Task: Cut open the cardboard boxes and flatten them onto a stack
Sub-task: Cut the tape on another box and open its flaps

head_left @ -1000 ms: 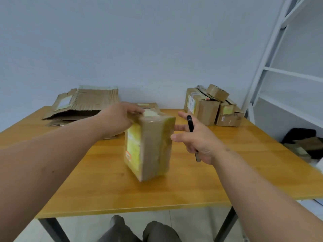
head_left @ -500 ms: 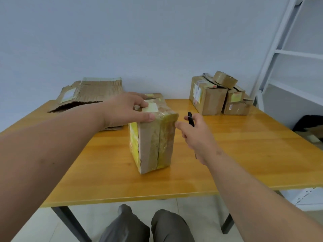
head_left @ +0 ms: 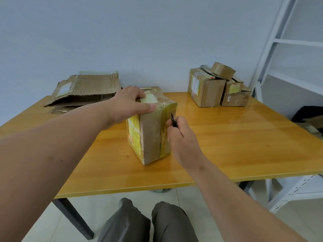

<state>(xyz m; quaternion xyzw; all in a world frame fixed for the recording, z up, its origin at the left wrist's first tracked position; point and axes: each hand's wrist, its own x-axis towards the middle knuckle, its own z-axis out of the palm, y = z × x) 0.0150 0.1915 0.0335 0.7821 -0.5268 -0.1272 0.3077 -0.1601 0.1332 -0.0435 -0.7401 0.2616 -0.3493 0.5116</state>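
Head view, nearest first: two knees in grey trousers (head_left: 146,222) show below the front edge of the wooden table (head_left: 227,145). Above them both bare forearms reach forward over the tabletop. The right hand (head_left: 180,135) is curled round a black cutter (head_left: 173,120), whose tip points up and sits just beside the right face of the box (head_left: 151,135); whether the tip touches the cardboard cannot be told. The box stands upright near the middle of the table, wrapped in brown tape with yellow patches on its near faces and a pale label on top. The left hand (head_left: 130,104) lies over the box's top left edge, fingers spread and fairly straight, thumb stretched along the near top edge, pressing down on it.

Farther back on the left, flattened cardboard (head_left: 87,89) lies in a loose stack at the table's far edge against the wall. At the far right, a pile of boxes (head_left: 215,88) sits uncut, one small box perched on top. A white shelf frame (head_left: 272,49) stands to the right of the table.
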